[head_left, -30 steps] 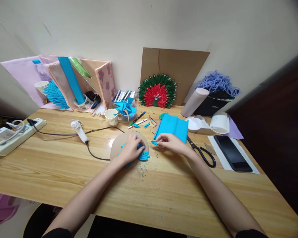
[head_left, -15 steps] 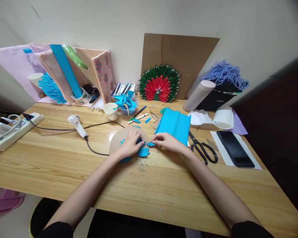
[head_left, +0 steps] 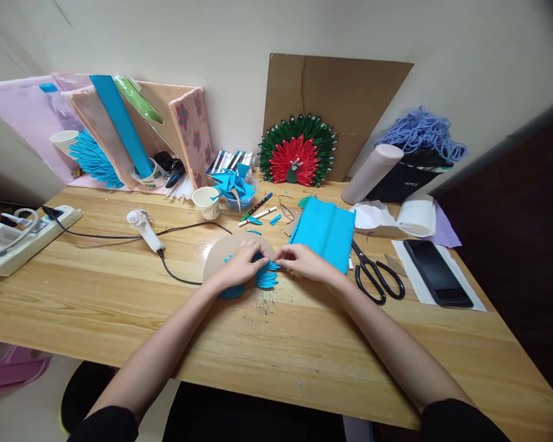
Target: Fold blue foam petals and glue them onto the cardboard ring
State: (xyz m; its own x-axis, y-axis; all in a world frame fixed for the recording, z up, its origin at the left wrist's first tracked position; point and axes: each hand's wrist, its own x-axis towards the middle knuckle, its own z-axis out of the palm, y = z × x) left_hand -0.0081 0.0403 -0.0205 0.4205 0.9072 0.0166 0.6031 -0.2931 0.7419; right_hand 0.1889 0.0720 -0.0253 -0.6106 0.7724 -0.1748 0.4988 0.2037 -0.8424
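A round cardboard disc (head_left: 215,253) with blue paper petals (head_left: 266,280) lies flat on the table before me. Over its middle, my left hand (head_left: 245,266) bends its fingers and holds the disc down, hiding part of the petals. My right hand (head_left: 303,260) pinches the tip of a small blue paper petal (head_left: 273,266) at the disc's right edge, where it meets the other petals. Behind my right hand lies folded blue crepe paper (head_left: 325,230). Loose blue petals (head_left: 275,219) and markers (head_left: 258,216) are just beyond the disc.
Black-handled scissors (head_left: 376,276) and a phone (head_left: 437,273) lie right. A white glue gun (head_left: 145,230) with its cord lies left, near a paper cup (head_left: 206,202) and a tub of blue scraps (head_left: 237,190). A red and green paper peacock (head_left: 297,153) stands against cardboard (head_left: 341,92).
My right hand has moved slightly left, bringing the blue petal from beside the disc against its petals. My left hand stays on the disc.
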